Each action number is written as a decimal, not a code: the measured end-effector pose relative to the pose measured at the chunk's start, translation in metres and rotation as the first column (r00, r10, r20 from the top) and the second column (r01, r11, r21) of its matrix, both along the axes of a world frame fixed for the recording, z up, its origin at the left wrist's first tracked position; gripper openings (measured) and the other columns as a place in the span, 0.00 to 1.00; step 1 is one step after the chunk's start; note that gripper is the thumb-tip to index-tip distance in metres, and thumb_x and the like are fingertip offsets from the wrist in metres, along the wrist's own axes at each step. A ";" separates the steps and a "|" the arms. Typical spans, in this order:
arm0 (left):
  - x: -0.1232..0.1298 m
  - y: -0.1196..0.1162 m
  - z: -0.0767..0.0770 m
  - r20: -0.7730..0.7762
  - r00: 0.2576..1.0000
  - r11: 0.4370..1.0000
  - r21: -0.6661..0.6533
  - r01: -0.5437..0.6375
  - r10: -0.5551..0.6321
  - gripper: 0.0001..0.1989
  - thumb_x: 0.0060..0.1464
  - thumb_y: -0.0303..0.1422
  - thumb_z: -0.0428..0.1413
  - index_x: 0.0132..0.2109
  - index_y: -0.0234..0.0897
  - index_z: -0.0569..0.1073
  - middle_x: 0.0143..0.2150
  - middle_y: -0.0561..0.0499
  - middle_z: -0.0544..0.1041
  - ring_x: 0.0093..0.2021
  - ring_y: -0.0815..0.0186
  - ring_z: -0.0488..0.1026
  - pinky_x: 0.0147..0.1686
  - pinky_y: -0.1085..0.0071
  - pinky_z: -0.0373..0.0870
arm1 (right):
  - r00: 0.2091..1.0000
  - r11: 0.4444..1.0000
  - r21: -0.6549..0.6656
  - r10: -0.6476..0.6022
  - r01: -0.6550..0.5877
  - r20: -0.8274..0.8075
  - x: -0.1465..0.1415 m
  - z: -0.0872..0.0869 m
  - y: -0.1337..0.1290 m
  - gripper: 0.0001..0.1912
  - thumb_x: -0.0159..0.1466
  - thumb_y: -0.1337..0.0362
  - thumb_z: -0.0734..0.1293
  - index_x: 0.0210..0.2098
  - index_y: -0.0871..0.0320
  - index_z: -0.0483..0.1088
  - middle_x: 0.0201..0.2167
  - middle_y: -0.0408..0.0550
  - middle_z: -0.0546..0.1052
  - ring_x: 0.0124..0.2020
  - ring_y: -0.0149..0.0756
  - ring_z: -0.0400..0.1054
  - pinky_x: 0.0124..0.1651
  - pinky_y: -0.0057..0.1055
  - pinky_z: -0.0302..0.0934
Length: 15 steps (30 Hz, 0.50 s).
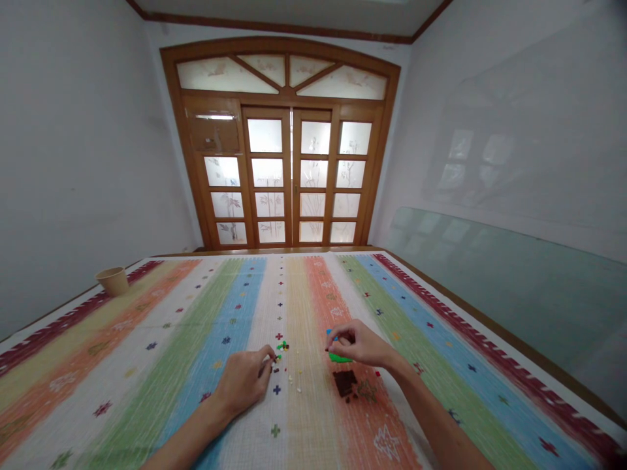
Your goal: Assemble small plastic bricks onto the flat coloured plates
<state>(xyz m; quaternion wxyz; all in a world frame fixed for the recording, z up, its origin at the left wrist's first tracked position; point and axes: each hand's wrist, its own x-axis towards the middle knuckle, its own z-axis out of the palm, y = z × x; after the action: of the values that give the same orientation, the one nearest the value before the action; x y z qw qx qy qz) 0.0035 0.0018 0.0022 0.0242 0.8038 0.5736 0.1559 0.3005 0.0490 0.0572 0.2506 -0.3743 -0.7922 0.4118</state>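
Observation:
My left hand [241,383] is pinched at the fingertips on a tiny plastic brick [275,358], right beside a small cluster of green and red bricks [281,346]. My right hand [360,344] curls over a bright green plate [340,358], with a blue piece [328,332] just beyond the fingers. The hand hides most of the green plate, and I cannot tell whether it grips anything. Below it lies a dark brown plate [345,383]. Several tiny dark and cream pieces [294,382] are scattered between my hands on the striped cloth [313,418].
A tan paper cup [112,281] stands at the cloth's far left edge. A large glass panel [514,294] leans against the right wall. Wooden glazed doors [291,176] stand beyond the table's far edge.

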 end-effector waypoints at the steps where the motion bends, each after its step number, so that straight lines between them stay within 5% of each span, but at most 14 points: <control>1: 0.000 0.000 0.000 -0.001 1.000 1.000 -0.001 0.000 0.000 0.13 0.62 0.34 0.47 0.44 0.41 0.75 0.31 0.50 0.81 0.33 0.61 0.78 0.33 0.70 0.63 | 1.000 1.000 0.010 -0.007 0.006 0.025 0.001 0.000 0.001 0.14 0.58 0.57 0.69 0.32 0.62 0.78 0.14 0.33 0.52 0.18 0.24 0.43 0.22 0.26 0.38; 15: -0.001 0.000 0.001 -0.009 1.000 1.000 0.001 -0.005 0.005 0.13 0.63 0.33 0.47 0.44 0.41 0.76 0.30 0.50 0.80 0.32 0.61 0.78 0.33 0.70 0.63 | 0.921 0.996 0.070 0.018 -0.049 0.388 0.013 -0.003 0.005 0.09 0.52 0.66 0.69 0.31 0.60 0.81 0.17 0.39 0.66 0.20 0.27 0.54 0.24 0.24 0.44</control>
<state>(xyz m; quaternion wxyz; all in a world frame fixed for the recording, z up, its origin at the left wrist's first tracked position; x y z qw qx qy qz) 0.0029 0.0018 0.0031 0.0210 0.8030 0.5757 0.1526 0.3132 0.0538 0.0540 0.0965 -0.4245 -0.8479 0.3026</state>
